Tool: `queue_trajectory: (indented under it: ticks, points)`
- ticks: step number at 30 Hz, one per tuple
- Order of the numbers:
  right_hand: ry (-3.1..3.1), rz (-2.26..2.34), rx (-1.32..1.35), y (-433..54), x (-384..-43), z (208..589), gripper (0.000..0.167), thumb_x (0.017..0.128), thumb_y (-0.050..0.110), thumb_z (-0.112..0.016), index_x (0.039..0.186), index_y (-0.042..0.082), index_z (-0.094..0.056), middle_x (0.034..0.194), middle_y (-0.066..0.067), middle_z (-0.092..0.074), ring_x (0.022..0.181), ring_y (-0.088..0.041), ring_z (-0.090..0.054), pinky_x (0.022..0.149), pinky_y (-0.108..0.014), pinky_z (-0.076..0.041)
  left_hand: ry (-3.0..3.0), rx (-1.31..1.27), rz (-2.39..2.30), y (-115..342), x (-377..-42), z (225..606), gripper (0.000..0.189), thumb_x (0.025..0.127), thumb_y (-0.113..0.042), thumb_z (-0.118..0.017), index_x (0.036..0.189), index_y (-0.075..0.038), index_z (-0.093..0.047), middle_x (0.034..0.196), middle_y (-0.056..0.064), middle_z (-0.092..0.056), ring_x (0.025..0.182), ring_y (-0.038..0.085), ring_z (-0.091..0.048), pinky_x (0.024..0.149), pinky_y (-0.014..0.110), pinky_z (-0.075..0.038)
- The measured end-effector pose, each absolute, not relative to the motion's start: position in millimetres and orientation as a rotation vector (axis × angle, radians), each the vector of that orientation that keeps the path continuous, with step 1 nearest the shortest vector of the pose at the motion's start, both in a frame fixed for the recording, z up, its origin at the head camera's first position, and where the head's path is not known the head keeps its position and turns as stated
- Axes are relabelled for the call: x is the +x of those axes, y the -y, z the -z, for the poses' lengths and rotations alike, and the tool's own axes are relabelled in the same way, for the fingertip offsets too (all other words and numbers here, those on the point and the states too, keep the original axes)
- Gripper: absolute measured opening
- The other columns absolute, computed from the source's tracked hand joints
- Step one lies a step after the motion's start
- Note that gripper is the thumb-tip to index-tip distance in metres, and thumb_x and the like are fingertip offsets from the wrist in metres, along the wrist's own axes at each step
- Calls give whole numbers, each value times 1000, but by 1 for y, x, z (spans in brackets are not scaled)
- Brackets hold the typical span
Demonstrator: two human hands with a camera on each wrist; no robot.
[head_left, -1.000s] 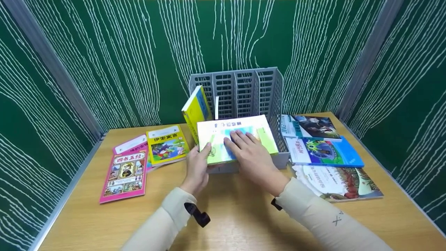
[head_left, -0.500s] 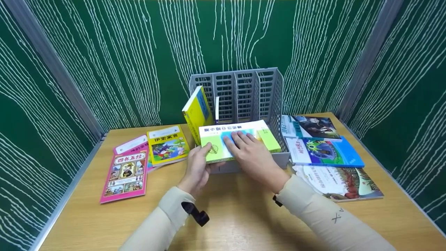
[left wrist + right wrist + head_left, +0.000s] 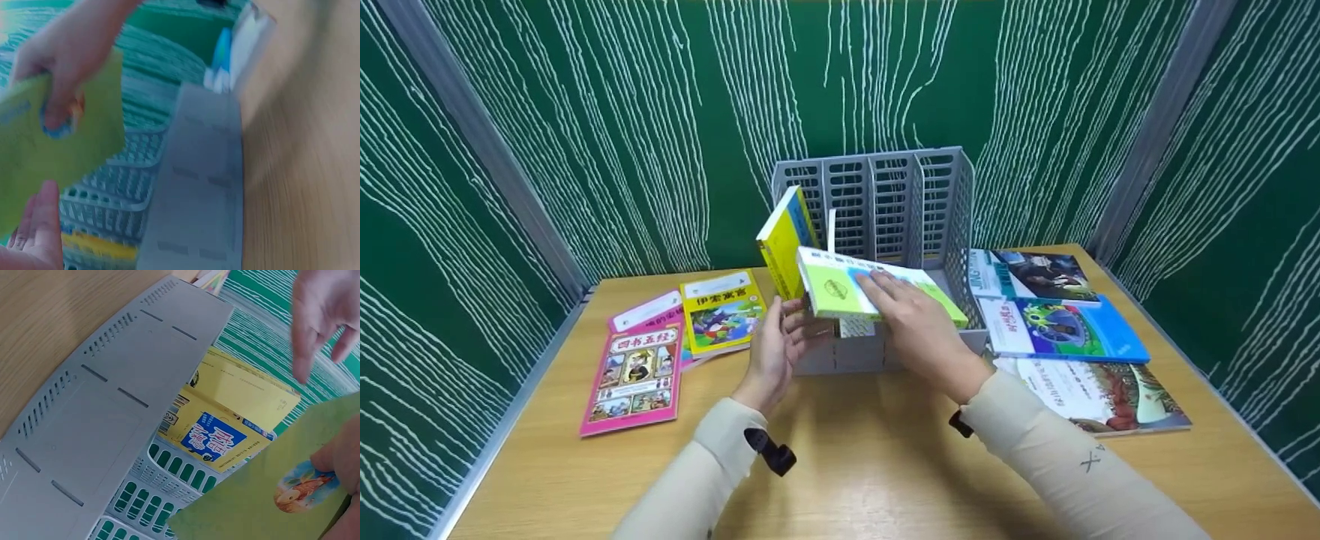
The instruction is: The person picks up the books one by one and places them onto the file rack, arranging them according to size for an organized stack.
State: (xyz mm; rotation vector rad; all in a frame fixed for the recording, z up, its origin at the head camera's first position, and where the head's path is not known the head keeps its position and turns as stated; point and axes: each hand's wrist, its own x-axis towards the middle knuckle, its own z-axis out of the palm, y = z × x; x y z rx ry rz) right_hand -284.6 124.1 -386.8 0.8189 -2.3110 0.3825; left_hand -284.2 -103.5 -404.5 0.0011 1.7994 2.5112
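Note:
My right hand (image 3: 922, 330) grips a green and white book (image 3: 840, 291) over the front of a grey file rack (image 3: 859, 355). Its fingers lie on the cover; in the right wrist view the thumb presses the green underside (image 3: 253, 495), near an oval picture. The book tilts, its left end higher. My left hand (image 3: 780, 345) is just off that end, holding nothing, with fingers loosely bent. Yellow books (image 3: 211, 439) stand in the rack's left part, one of them blue-labelled. A thin white-edged book (image 3: 832, 229) stands beside them. The left wrist view is blurred.
On the table's left lie a yellow book (image 3: 721, 319), a pink comic-style book (image 3: 636, 375) and another pink book partly beneath. At the right lie a dark-covered book (image 3: 1042, 274), a blue book (image 3: 1057, 330) and a white picture book (image 3: 1102, 394).
My left hand has let go of the green and white book and moved slightly away. The book's left end has risen, with my right hand holding it. The view has shifted slightly.

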Motion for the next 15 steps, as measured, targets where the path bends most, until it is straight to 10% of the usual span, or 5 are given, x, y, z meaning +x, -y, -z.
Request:
queue_trajectory:
  ticks: [8, 15]
  points:
    - [2206, -809, 718, -120, -292, 380, 65, 95, -17, -61, 156, 4, -57, 152, -21, -65, 136, -44, -66, 115, -55, -55, -2244, 167, -2359, 113, -302, 430, 42, 118, -21, -40, 133, 12, -61, 127, 32, -73, 113, 34, -77, 103, 43, -64]
    - [2036, -1191, 595, -111, -306, 373, 52, 102, -11, -56, 153, 3, -59, 147, -24, -66, 134, -46, -67, 114, -56, -55, -2765, 416, -1779, 119, -309, 445, 33, 111, -15, -60, 137, 5, -67, 129, 22, -73, 120, 35, -69, 109, 51, -58]
